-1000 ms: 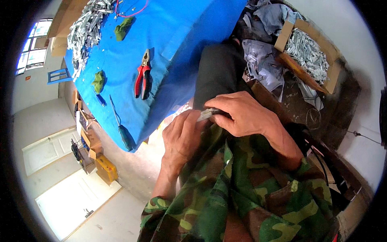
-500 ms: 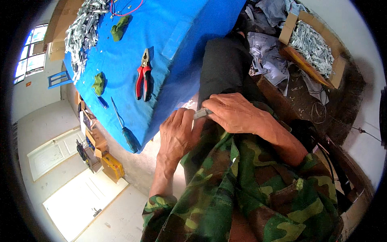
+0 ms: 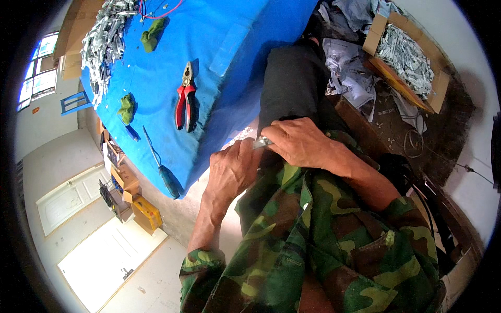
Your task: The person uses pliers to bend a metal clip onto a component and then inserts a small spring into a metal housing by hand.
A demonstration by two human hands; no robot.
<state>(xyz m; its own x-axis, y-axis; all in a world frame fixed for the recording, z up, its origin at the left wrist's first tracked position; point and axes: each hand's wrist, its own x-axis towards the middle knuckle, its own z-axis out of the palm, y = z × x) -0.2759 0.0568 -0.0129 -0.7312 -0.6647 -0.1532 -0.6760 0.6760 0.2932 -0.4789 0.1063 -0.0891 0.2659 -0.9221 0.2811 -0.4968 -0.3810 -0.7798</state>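
A small silvery-grey strip [image 3: 262, 142], its exact kind unclear, spans the gap between my two hands above my lap. My left hand [image 3: 233, 168] is closed on its left end, the fingers curled. My right hand [image 3: 298, 143] pinches the other end between thumb and fingers, and most of the piece is hidden by them. On the blue-covered table beside my left hand lie red-and-black pliers [image 3: 186, 99], jaws pointing away from me. Closer to the table's corner rests a screwdriver [image 3: 167, 177] with a dark teal handle.
Crumpled green cloths [image 3: 152, 35] and a pile of silvery strips [image 3: 107, 44] lie on the blue table cover [image 3: 219, 31]. At the right, an open cardboard box [image 3: 441, 91] holds many similar strips beside plastic bags [image 3: 347, 68]. A yellow box [image 3: 146, 213] stands on the floor at left.
Both hands have drawn slightly closer together, and less of the strip shows between them. The left hand has turned a little; the tools on the table stay put.
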